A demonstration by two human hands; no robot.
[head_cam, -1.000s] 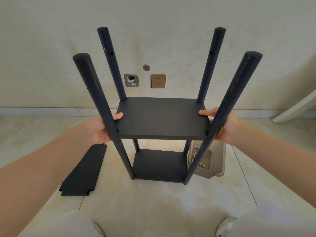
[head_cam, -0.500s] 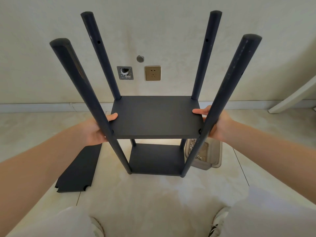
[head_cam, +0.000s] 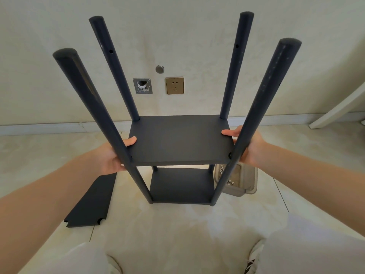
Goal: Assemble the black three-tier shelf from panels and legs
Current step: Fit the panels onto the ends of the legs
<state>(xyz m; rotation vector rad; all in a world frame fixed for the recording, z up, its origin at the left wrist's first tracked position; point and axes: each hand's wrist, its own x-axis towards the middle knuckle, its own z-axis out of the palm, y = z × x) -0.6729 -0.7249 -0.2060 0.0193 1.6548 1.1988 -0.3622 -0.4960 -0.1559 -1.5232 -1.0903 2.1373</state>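
middle panel (head_cam: 178, 140): rigid board, probably light; left hand (head_cam: 112, 155) and right hand (head_cam: 250, 147) clamp opposite short edges.

Pale wall (head_cam: 59, 26), brass socket (head_cam: 174, 85), tiled floor (head_cam: 167, 230)

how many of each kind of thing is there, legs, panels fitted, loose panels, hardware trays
legs: 4
fitted panels: 2
loose panel on the floor: 1
screw tray: 1
total: 8
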